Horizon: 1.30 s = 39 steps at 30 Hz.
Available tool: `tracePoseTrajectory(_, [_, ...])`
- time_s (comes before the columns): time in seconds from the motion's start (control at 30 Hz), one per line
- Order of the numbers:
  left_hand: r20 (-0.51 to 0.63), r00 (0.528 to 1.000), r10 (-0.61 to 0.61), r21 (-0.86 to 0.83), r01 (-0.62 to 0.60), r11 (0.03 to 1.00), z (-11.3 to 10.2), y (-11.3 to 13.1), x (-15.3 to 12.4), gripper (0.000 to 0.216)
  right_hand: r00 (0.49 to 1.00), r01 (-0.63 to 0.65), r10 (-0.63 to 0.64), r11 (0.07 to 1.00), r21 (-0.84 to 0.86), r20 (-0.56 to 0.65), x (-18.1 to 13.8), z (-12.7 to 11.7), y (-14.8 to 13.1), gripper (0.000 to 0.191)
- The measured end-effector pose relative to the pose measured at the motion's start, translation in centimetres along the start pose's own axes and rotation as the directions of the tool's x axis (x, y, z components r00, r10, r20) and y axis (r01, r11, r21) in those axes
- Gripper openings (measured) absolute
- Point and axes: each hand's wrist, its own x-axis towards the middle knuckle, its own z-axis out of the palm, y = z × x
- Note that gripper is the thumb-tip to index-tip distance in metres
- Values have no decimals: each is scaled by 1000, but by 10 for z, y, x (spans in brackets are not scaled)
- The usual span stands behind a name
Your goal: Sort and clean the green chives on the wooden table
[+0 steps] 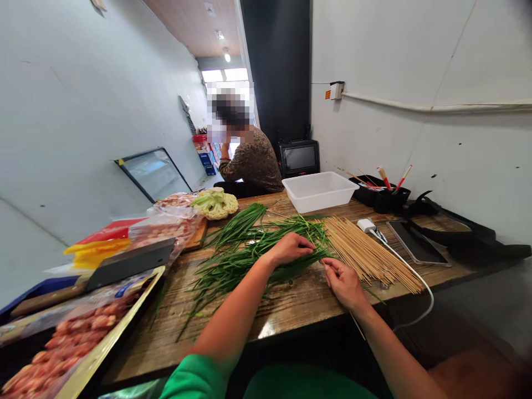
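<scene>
My left hand (291, 247) rests palm down on a spread of long green chives (241, 249) on the wooden table (282, 307), its fingers curled onto the stalks. My right hand (343, 281) is closed in a pinch on a thin bamboo skewer (357, 326), whose end sticks out past my wrist toward the table's near edge. A pile of bamboo skewers (366, 252) lies just right of both hands.
A white plastic tub (319, 190) stands behind the chives, a cauliflower (215, 203) to the left. A cleaver (124, 265) and a tray of raw meat (62, 343) sit at near left. A charger with cable (369, 226) and a tablet (418, 243) lie right. Another person sits at the far end.
</scene>
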Motion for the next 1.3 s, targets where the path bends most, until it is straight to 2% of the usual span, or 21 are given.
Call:
tracePoseTrajectory(0.03, [49, 999, 19, -18, -19, 1000, -3, 1, -1, 26, 1000, -3, 3, 1000, 12, -3, 0, 0, 1, 40])
tracePoseTrajectory(0.07, [49, 999, 23, -43, -21, 999, -6, 1, -2, 26, 1000, -7, 7, 1000, 21, -5, 0, 0, 1, 40])
tracePoseTrajectory(0.13, [-64, 998, -20, -119, 12, 993, -12, -4, -3, 25, 1000, -12, 12, 1000, 29, -5, 0, 1, 2, 40])
tracePoseTrajectory(0.23, [-232, 962, -147, -312, 69, 948, -16, -13, -3, 24, 1000, -10, 10, 1000, 25, 0, -1, 0, 3, 39])
tracePoseTrajectory(0.33, [-238, 946, -221, -503, 74, 861, -12, -17, -1, 36, 1000, -15, 15, 999, 35, 12, -1, 0, 3, 39])
tracePoseTrajectory(0.4, [-229, 939, -257, -553, 92, 828, -9, -16, 0, 42, 1000, -16, 15, 999, 39, 18, 0, 0, 2, 39])
tracePoseTrajectory(0.5, [-229, 915, -331, -533, 167, 830, -6, -13, 1, 22, 1000, -11, 10, 999, 30, 20, 0, 0, 0, 38])
tracePoseTrajectory(0.6, [-235, 914, -331, -450, 200, 870, -6, -13, 2, 5, 1000, -3, 3, 1000, 27, 23, 0, 0, -2, 38])
tracePoseTrajectory(0.8, [-337, 889, -310, -359, 183, 915, 4, -19, 8, 4, 999, 6, -7, 1000, 28, 32, -1, 0, -1, 38])
tracePoseTrajectory(0.9, [-362, 878, -312, -327, 194, 925, 9, -21, 10, 11, 999, 16, -17, 999, 28, 30, -2, 0, 0, 38])
tracePoseTrajectory(1.07, [-299, 906, -301, -174, 258, 950, 4, -19, 4, 22, 999, 28, -29, 999, 28, 20, -2, 0, 0, 37])
tracePoseTrajectory(1.2, [-255, 942, -218, -3, 224, 974, -1, -15, 0, 23, 999, 27, -28, 999, 19, 22, -1, 0, 0, 39])
tracePoseTrajectory(1.3, [-239, 932, -273, -143, 245, 959, 1, -15, 3, 27, 999, 22, -22, 1000, 15, 27, -1, 0, 0, 41])
